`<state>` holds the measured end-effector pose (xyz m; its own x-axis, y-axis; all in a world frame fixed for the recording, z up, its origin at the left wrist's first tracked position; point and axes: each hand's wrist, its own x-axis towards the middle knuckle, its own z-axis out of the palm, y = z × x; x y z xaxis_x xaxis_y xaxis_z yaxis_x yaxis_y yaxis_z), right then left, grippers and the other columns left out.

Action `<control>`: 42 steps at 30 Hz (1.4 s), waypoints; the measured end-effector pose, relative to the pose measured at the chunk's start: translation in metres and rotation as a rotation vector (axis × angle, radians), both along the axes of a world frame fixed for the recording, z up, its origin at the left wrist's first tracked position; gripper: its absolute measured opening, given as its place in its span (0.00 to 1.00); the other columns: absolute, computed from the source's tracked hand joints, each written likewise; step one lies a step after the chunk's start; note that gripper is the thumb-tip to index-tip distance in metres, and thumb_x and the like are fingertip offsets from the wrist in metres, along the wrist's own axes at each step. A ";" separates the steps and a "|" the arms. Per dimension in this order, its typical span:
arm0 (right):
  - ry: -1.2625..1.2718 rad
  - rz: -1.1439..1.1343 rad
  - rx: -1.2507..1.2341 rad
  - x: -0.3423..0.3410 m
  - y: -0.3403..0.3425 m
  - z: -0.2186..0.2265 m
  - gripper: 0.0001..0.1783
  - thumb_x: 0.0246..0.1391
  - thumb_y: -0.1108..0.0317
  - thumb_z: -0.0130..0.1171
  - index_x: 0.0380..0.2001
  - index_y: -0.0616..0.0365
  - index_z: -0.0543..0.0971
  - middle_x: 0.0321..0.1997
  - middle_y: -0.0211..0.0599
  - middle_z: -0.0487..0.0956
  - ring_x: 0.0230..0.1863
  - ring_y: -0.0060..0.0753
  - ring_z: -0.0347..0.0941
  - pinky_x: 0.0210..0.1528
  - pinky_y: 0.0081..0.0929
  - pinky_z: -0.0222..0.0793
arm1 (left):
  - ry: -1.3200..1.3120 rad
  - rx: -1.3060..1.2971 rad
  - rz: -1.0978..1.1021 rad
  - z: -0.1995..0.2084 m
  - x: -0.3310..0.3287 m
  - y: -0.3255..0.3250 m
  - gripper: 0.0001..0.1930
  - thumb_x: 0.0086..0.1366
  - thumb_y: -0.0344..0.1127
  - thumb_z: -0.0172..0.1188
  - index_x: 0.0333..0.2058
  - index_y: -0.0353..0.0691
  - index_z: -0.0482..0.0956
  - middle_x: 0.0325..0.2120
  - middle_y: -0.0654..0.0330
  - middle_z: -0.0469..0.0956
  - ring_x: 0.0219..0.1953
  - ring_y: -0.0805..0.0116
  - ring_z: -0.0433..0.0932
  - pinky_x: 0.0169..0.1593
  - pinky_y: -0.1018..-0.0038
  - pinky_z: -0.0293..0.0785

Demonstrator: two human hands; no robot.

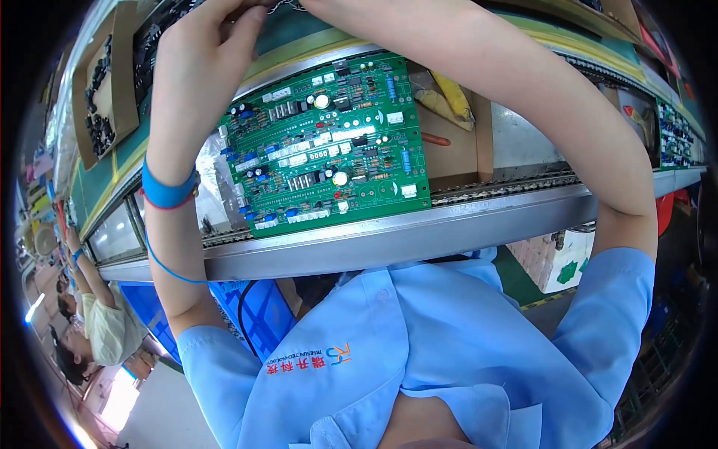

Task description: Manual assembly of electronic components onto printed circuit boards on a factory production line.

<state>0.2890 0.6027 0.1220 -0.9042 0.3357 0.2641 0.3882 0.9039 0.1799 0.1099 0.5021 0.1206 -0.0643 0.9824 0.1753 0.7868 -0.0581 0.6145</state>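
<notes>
My left hand [206,56] reaches over the far rail at the upper left, its fingers curled and the thumb bent toward them. The fingertips meet the top edge of the picture, so what they hold, if anything, is hidden. Thin silvery wire-like pieces [288,7] lie just right of the thumb. My right forearm [516,67] crosses to the top edge, where its hand is cut off. Below my arms, a green circuit board [359,198] rests between the metal rails, populated with white connectors, blue parts and capacitors. A blue wrist strap [169,193] with a cord circles my left wrist.
The near metal rail [389,241] runs before my body. Beyond the board, a cardboard tray [485,142] holds a yellow-wrapped item and a reddish-handled tool. A cardboard box [123,75] of black parts stands far left. Another board [677,135] sits far right. Someone [112,322] is at the left.
</notes>
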 end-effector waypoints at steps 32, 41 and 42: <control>0.364 0.073 -0.388 0.169 0.009 -0.024 0.07 0.48 0.76 0.59 0.31 0.61 0.72 0.26 0.37 0.72 0.28 0.35 0.73 0.30 0.27 0.69 | 0.299 0.013 0.028 0.001 0.134 -0.022 0.04 0.60 0.25 0.58 0.34 0.35 0.75 0.19 0.57 0.78 0.17 0.66 0.75 0.23 0.76 0.69; 0.412 0.033 -0.541 0.168 0.004 -0.033 0.07 0.49 0.76 0.59 0.32 0.62 0.72 0.26 0.36 0.73 0.28 0.33 0.73 0.30 0.26 0.69 | 0.304 -0.032 0.245 -0.003 0.149 -0.023 0.04 0.59 0.27 0.60 0.32 0.34 0.76 0.18 0.56 0.79 0.17 0.71 0.75 0.23 0.75 0.69; 0.412 0.031 -0.556 0.167 0.003 -0.034 0.07 0.49 0.76 0.59 0.32 0.62 0.72 0.26 0.36 0.73 0.28 0.33 0.73 0.30 0.26 0.69 | 0.281 -0.052 0.274 -0.002 0.150 -0.024 0.04 0.59 0.27 0.60 0.32 0.34 0.76 0.18 0.56 0.79 0.17 0.71 0.75 0.23 0.75 0.69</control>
<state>0.4556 0.6057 0.0884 -0.7784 0.4964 0.3844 0.2980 0.8310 -0.4697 0.2603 0.4778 0.1189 -0.2816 0.9437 0.1737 0.9068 0.2026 0.3697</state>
